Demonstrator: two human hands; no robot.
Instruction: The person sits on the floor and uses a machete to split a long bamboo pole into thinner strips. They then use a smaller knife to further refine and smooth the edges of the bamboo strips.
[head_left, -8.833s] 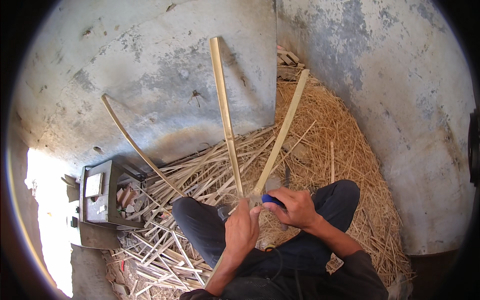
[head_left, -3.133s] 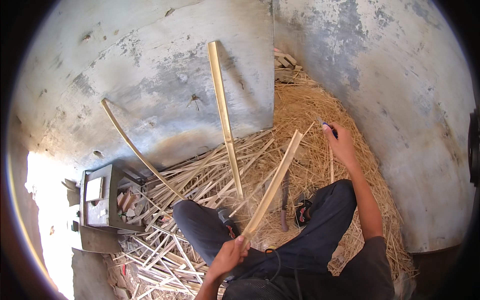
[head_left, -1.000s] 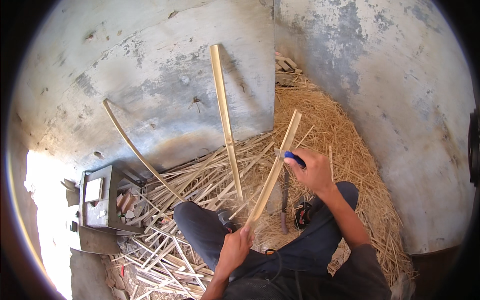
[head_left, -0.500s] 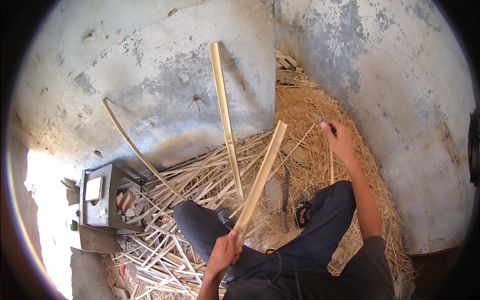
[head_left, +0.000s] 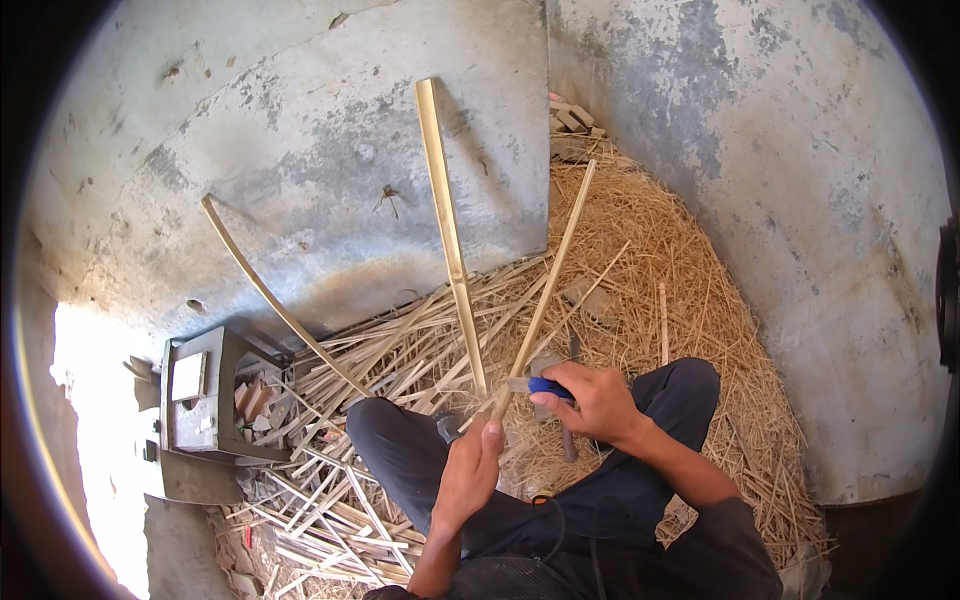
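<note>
Right hand (head_left: pixel 598 402), blue-handled knife (head_left: pixel 535 386), bamboo strip (head_left: pixel 548 285)

Your right hand (head_left: pixel 598 402) covers most of the blue-handled knife (head_left: pixel 540 386) (its blade too small to make out), and your left hand (head_left: pixel 470 474) hides the lower end of the bamboo strip (head_left: pixel 548 290).

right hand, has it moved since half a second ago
Yes. The right hand, with a blue-handled knife, came back from the straw pile to the bamboo strip's lower end.
</note>
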